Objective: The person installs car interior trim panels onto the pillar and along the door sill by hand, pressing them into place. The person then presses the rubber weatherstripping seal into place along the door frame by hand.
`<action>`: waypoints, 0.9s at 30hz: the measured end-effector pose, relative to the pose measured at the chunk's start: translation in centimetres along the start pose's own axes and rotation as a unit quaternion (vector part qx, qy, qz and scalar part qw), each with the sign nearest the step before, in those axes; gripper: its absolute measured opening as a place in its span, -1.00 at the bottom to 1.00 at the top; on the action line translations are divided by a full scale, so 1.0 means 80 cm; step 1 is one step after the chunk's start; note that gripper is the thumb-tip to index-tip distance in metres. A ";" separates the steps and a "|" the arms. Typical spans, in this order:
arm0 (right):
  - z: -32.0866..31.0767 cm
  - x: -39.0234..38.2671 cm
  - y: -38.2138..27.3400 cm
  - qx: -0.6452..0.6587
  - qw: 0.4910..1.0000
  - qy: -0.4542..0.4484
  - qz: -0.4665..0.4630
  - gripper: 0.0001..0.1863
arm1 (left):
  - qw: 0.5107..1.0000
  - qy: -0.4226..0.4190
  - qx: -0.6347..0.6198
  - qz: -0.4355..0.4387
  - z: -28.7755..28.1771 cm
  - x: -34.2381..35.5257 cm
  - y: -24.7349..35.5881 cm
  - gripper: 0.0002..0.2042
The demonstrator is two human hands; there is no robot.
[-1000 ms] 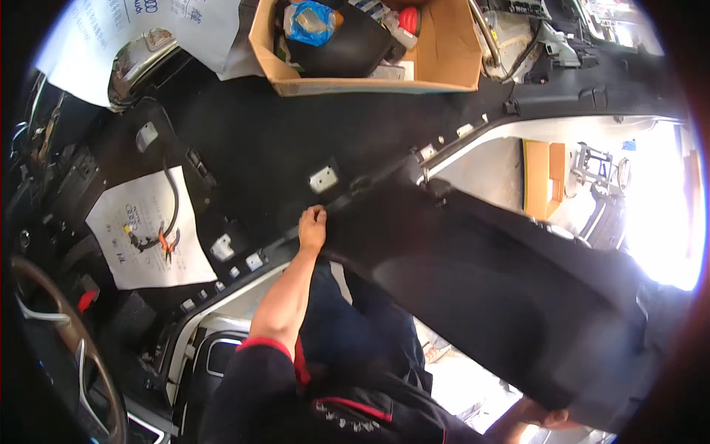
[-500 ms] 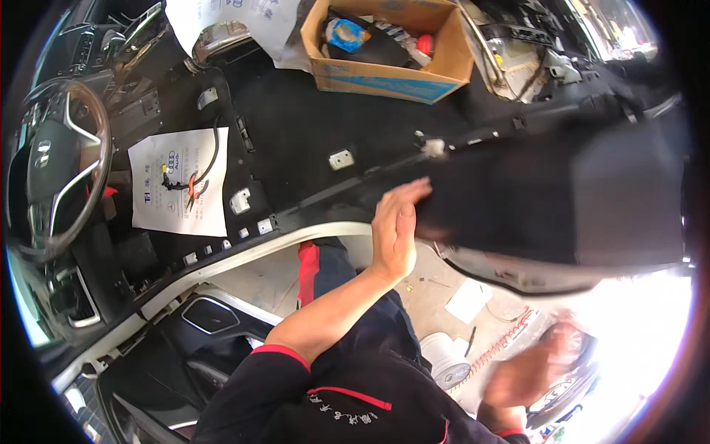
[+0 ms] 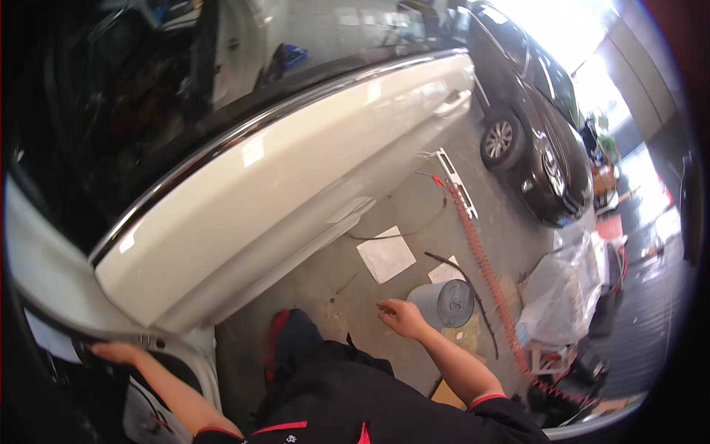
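A long white car door (image 3: 288, 200) with chrome window trim stretches across the view. At the lower left my left hand (image 3: 116, 353) reaches over the car's white door frame (image 3: 203, 346), its fingers laid out against a dark edge; the fingertips blend into that dark area. My right hand (image 3: 403, 317) hovers over the floor with its fingers loosely bent and apart, holding nothing. Right beside it stands a grey-white round bucket (image 3: 452, 303) with a lid.
White paper sheets (image 3: 386, 254) and a dark curved strip (image 3: 481, 311) lie on the floor. A coiled red hose (image 3: 484, 270) runs past the bucket. Farther off stand a dark car (image 3: 532, 140) and a pile under clear plastic (image 3: 566, 285).
My view has swung from the car's dark inside, steering wheel and cardboard box to the door and workshop floor. My left hand has left the dark panel it was at.
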State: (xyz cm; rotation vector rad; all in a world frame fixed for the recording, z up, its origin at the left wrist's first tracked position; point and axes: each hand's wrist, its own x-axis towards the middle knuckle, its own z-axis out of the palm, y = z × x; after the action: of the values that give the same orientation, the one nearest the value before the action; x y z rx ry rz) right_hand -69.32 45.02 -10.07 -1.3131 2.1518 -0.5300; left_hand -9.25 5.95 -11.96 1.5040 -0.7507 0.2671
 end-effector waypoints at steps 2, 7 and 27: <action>-0.016 0.031 0.055 0.116 0.991 0.020 0.066 -0.63 | 0.995 0.055 0.036 0.073 0.005 0.012 -0.029 -0.46; -0.071 0.146 0.172 0.140 0.989 0.019 0.037 -0.63 | 0.992 0.091 0.027 -0.081 0.028 -0.082 0.048 -0.46; -0.439 0.385 0.776 0.085 0.981 0.040 0.170 -0.65 | 0.442 -0.794 0.112 -0.402 0.165 -1.008 0.428 -0.56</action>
State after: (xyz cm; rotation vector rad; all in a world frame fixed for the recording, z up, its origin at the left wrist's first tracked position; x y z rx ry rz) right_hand -144.98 46.49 -27.64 -0.8220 2.2762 -0.6170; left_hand -93.98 19.41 -33.92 1.8678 -1.2243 -2.2063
